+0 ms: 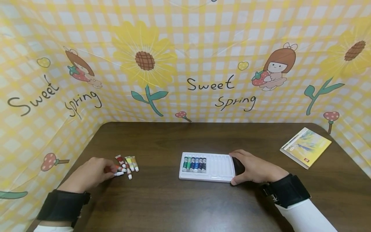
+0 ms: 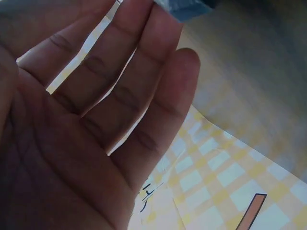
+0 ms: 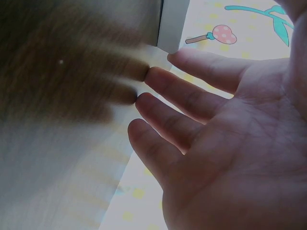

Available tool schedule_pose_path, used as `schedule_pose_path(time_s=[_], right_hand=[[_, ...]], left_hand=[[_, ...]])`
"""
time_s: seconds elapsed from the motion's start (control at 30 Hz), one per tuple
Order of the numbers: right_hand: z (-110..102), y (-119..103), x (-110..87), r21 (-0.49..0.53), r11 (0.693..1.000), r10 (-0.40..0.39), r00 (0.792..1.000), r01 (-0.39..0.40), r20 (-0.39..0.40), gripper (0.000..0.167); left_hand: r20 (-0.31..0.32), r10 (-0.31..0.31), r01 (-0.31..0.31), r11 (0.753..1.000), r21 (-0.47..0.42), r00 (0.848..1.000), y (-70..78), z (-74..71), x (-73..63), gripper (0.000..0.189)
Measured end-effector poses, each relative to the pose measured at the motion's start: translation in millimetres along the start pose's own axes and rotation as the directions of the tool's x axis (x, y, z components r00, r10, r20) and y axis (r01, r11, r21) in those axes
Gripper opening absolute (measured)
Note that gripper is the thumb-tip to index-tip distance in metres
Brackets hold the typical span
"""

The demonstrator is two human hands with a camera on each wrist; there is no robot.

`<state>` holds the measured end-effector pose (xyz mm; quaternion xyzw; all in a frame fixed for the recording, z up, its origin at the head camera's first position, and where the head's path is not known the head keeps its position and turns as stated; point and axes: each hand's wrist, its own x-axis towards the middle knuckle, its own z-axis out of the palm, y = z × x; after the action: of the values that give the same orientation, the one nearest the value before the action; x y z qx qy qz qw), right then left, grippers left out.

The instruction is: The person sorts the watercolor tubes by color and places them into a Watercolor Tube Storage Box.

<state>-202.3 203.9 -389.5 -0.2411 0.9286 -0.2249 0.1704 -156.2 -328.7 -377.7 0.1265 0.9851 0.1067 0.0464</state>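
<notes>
Tubes (image 1: 134, 162): 12 vis., slim, white-capped; 6 in tray, 6 clustered L of it. Tray (image 1: 221, 165): 1, white, rect., ribbed, glossy. L hand (image 1: 92, 173): pinching 1 tube. R hand (image 1: 257, 166): gripping tray's R end. Book (image 1: 308, 146): 1, yellow cvr. Table (image 1: 156, 203): 1, dk wood-grain.

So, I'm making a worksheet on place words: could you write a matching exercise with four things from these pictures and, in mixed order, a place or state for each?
Things
1. White tray
2. Book
3. Loose paint tubes
4. Right hand

Places and states
A. At the white tray's right end
B. On the right side of the table, its cover largely yellow
C. Left half holds a row of tubes, right half has none
D. By the left hand

Pairs: 1-C; 2-B; 3-D; 4-A
</notes>
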Motion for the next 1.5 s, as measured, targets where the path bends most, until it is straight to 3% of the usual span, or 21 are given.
schedule_pose_path(time_s=[0.27,0.5,0.77,1.5], right_hand=[[0.8,0.0,-0.9,0.000,1.000,0.000,1.000,0.000,0.002,0.100],[0.8,-0.8,-0.5,0.000,1.000,0.002,1.000,-0.002,0.004,0.100],[0.6,-0.4,-0.9,0.000,1.000,-0.003,1.000,0.003,-0.001,0.101],[0.1,-0.1,-0.7,0.006,1.000,0.001,1.000,-0.001,0.003,0.100]], left_hand=[[0.031,-0.024,0.025,1.000,-0.001,0.999,1.3,-2.3,2.5,0.005],[-0.024,0.021,-0.021,1.000,0.003,0.999,2.6,-1.3,2.4,0.009],[-0.048,0.033,-0.033,0.999,0.007,0.998,2.0,1.1,2.2,0.013],[-0.018,0.095,-0.095,0.995,-0.025,0.995,-2.5,4.1,2.7,0.012]])
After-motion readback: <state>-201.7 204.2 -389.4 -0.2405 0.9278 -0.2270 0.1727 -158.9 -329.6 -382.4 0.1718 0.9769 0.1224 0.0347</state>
